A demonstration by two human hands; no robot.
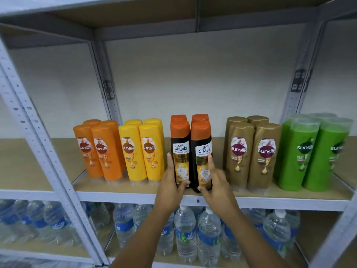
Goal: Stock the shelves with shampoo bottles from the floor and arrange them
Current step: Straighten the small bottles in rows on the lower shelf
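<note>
Two black Safi Shayla shampoo bottles with orange caps stand at the front of the wooden shelf (135, 188), with more of the same behind them. My left hand (171, 182) grips the lower part of the left front bottle (180, 149), thumb across its front. My right hand (214, 180) grips the right front bottle (201, 149) the same way. Orange Sunsilk bottles (98, 151) and yellow Sunsilk bottles (143, 151) stand to the left. Gold Sunsilk bottles (253, 153) and green Sunsilk bottles (309, 153) stand to the right.
Grey metal uprights (44, 144) frame the shelving. The shelf below holds several clear water bottles with blue labels (208, 235). Bare wood shows on the left shelf bay (23, 165). A white wall lies behind the bottles.
</note>
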